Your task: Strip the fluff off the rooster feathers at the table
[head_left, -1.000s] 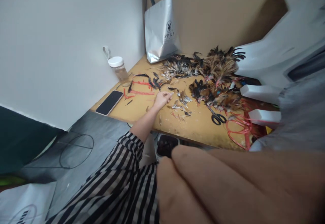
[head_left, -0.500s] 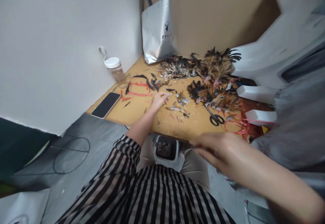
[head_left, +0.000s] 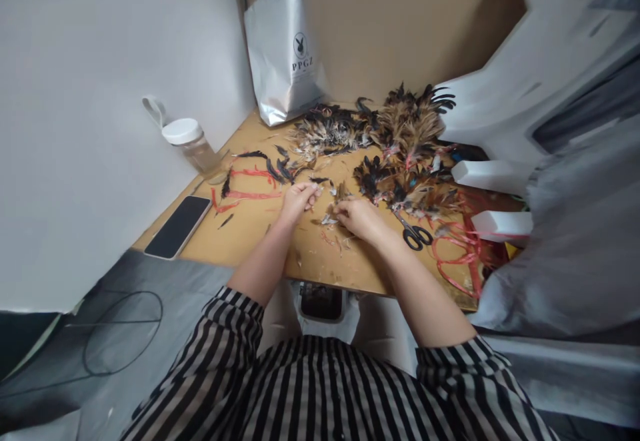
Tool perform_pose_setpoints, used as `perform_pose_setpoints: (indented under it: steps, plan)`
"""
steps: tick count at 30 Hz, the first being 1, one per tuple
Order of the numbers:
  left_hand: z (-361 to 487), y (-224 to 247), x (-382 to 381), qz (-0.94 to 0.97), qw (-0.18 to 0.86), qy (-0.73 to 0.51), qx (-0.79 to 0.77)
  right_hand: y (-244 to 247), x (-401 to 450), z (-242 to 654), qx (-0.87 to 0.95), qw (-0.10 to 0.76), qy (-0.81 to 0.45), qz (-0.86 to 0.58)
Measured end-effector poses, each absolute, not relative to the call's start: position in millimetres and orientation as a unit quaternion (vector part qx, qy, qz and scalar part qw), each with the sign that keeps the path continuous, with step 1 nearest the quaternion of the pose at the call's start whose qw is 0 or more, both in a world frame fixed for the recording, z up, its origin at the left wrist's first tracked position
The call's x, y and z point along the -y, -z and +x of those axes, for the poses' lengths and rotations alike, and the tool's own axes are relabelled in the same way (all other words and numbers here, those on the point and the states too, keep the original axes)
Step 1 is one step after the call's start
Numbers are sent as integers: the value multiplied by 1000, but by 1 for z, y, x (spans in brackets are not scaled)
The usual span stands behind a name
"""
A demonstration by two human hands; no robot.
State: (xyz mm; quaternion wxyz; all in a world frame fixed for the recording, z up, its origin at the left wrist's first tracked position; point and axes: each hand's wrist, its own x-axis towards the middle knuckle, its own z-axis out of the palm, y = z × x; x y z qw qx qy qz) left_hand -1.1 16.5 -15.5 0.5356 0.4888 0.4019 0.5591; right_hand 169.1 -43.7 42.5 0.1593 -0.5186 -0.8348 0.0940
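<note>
On the table (head_left: pixel 250 238) — left hand (head_left: pixel 296 202) pinched, right hand (head_left: pixel 362 217) curled at loose feathers (head_left: pixel 328 219).

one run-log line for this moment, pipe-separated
left hand: pinched shut, contents unclear | right hand: at loose feathers, grip unclear | scissors: on table, right of right hand

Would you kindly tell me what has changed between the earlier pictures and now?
The right hand has moved forward and leftward to the loose feathers on the table; whether it grips any is unclear. The left hand stays pinched, left of it. The scissors, phone and bag are where they were, though the view has shifted.
</note>
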Motion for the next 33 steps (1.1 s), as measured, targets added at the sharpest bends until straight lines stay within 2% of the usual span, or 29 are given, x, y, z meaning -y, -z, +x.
perform_pose_setpoints:
  steps: [6,10,13,16,19,22,27,33]
  plan:
    - [-3,12,-18,500,530,-545,-414,-36,33,154,866,113,-116,-473]
    - [-2,11,-19,497,532,-543,-419,-29,33,147,872,119,-120,-460]
    - [-2,11,-19,496,532,-544,-419,-20,28,147,859,183,-166,-448]
    - [-3,10,-19,495,532,-543,-420,-11,19,152,784,320,-251,-469]
    - [-3,7,-18,498,542,-535,-415,-6,10,158,619,464,-404,-488]
    - [0,5,-16,505,561,-522,-398,-6,6,165,465,544,-557,-422]
    - [9,4,-10,511,604,-491,-366,-5,5,165,357,563,-658,-350]
    - [6,8,-12,509,606,-479,-380,-4,7,159,408,518,-658,-364]
